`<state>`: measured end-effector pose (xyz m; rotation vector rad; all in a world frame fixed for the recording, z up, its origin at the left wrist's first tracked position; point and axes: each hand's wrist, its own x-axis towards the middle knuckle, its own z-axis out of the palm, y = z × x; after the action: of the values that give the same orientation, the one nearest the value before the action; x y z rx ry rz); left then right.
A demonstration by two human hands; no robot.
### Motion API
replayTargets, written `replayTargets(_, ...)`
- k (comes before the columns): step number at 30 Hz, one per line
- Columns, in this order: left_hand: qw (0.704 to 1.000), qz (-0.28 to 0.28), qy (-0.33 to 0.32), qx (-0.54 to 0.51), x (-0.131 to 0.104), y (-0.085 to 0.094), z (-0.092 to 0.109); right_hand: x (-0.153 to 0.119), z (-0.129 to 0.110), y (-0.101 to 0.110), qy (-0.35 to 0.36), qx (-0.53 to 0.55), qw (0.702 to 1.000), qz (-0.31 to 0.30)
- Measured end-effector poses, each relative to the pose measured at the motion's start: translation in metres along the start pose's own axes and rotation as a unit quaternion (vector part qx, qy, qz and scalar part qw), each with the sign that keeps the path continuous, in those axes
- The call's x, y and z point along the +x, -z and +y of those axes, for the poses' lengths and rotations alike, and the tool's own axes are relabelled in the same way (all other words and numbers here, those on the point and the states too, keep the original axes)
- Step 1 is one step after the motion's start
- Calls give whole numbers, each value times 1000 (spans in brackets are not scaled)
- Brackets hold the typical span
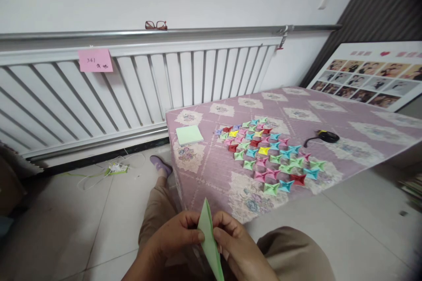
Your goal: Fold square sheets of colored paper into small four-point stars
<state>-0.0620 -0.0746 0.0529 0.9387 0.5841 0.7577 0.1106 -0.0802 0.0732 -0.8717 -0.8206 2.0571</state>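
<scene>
Two bare hands are seen at the table's near edge: a folded sheet of green paper (pixel 211 246) is pinched between thumb and fingers by both the left hand (pixel 181 235) and the right hand (pixel 235 243). Folded paper pieces (pixel 263 151) are spread in rows on the floral tablecloth (pixel 211 189).

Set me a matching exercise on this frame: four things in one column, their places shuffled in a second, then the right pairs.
1. folded green paper
2. eyeglasses
3. pink note
4. pale green pad

A. on the front of the radiator
B. flat on the patterned cloth
C. between left hand and right hand
D. at the metal pipe

Pairs: 1-C, 2-D, 3-A, 4-B
</scene>
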Motion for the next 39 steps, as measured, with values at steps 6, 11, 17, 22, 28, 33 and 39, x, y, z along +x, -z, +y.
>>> replayTargets(6,1000,2,-1,14,0,-1,1,2,2,3,-1,-7,1000,-1)
replayTargets(11,1000,2,10,13,-1,0,0,1,0,1,-4,-3,1000,9)
replayTargets(17,1000,1,1,6,0,-1,2,0,-2,-1,-11,5,1000,16)
replayTargets(22,1000,3,5,5,0,1,-1,-1,-1,-2,-10,4,1000,13)
replayTargets(28,1000,15,-2,14,-1,1,0,0,-2,-1,-4,-1,1000,11)
replayTargets(33,1000,20,5,17,0,1,2,0,0,-1,3,-24,999,23)
replayTargets(39,999,32,1,26,2,4,-3,3,-9,-7,72,-172,981,55)
